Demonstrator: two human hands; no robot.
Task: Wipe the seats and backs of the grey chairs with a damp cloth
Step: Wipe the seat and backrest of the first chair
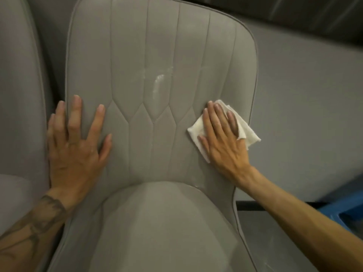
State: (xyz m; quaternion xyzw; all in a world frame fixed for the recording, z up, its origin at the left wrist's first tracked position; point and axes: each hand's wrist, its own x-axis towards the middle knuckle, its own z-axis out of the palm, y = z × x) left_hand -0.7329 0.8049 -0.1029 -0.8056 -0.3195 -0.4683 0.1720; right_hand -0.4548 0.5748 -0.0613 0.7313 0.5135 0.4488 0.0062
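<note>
Your right hand [222, 138] lies flat, fingers straight, pressing the white cloth [243, 130] against the grey chair [157, 46] back — cloth under your palm. Your left hand [76, 146] — spread flat, holding nothing — braces the back's opposite edge.

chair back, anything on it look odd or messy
Yes: a pale, glossy streak sits mid-panel on the chair back, above the diamond stitching. It may be moisture or residue; I cannot tell which. The white cloth under the right hand lies flat near the right edge, apart from it.
</note>
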